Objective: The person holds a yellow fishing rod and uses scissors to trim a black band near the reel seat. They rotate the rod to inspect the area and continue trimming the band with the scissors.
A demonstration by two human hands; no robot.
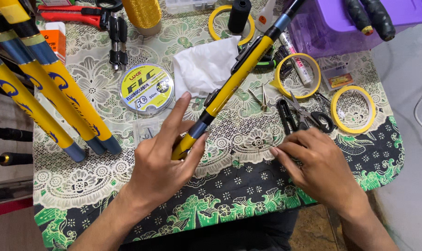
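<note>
My left hand [166, 158] holds the lower end of a yellow and black fishing rod [229, 88] that slants up to the right across the table, with a reel seat midway along it. My right hand [315, 165] rests on the patterned tablecloth [239, 181] with its fingertips pinched together at something too small to make out. Black-handled scissors [306, 116] lie just beyond the right hand. A round spool of fishing line [146, 88] sits beyond the left hand, beside a crumpled white tissue [205, 67].
Three yellow rod sections [43, 88] lie at the left. Yellow tape rings [354, 109] [297, 75] [229, 23], a gold thread spool [145, 14], a black spool [239, 15], red pliers [71, 16], a marker pen [297, 60] and a purple box [341, 23] crowd the far side.
</note>
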